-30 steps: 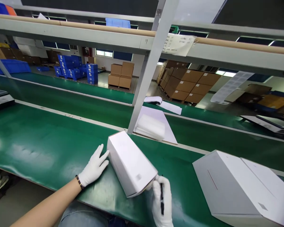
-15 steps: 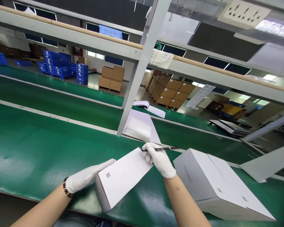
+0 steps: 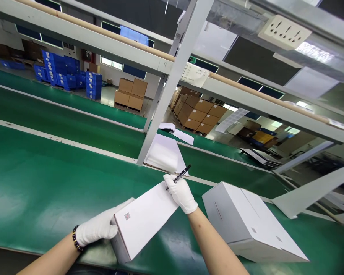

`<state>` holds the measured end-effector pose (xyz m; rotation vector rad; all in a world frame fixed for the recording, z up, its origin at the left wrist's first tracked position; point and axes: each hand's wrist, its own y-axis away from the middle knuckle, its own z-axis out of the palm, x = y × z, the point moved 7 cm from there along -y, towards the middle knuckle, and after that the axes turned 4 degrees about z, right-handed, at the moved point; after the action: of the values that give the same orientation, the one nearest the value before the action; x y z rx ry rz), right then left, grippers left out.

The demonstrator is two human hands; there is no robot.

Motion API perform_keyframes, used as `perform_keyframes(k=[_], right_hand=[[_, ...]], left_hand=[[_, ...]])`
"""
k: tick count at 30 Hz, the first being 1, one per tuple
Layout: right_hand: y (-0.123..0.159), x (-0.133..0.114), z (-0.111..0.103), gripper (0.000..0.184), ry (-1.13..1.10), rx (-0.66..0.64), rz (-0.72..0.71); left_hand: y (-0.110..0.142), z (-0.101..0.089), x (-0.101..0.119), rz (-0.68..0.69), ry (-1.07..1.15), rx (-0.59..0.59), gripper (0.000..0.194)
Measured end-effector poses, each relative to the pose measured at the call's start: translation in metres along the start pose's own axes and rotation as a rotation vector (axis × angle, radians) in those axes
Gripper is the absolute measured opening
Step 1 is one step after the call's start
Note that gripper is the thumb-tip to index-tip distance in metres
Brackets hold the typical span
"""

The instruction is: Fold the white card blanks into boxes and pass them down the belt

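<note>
A white box with a small printed square code near its left end lies in front of me on the green work surface. My left hand, in a white glove, grips the box's left end, its thumb at the near corner and its fingers along the far side. Between the gloved fingers of my right hand is a black pen. The pen's lower tip is at the box's far right corner; whether it touches the surface I cannot tell.
To the right stand larger white boxes side by side. A metal post rises beyond my hands, and next to it white foam sheets rest on a white board. Cartons and blue crates are stacked farther off.
The pen has swung from nearly level to a steep slant, its tip now down by the box. My left thumb has come round the box's near corner. The view has shifted slightly.
</note>
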<state>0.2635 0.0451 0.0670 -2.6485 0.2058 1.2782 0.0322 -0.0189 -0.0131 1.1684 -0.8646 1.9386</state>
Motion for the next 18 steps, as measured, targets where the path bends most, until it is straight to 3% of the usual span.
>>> perform_keyframes(k=[8,12,16,18], right_hand=[[-0.003,0.001,0.003,0.049,-0.012,0.053,-0.028],[0.0,-0.005,-0.014,0.051,-0.188,0.118,0.008],[0.052,-0.013,-0.066,0.044,-0.487,0.456,-0.034],[0.09,-0.017,-0.071,0.043,-0.507,0.542,-0.132]], left_hand=[[-0.001,-0.01,-0.018,0.02,0.066,0.026,0.114],[-0.001,-0.012,-0.024,0.012,0.055,0.037,0.113],[-0.028,0.004,-0.031,-0.005,0.028,0.014,0.111],[-0.06,0.022,-0.038,-0.007,-0.056,0.004,0.105]])
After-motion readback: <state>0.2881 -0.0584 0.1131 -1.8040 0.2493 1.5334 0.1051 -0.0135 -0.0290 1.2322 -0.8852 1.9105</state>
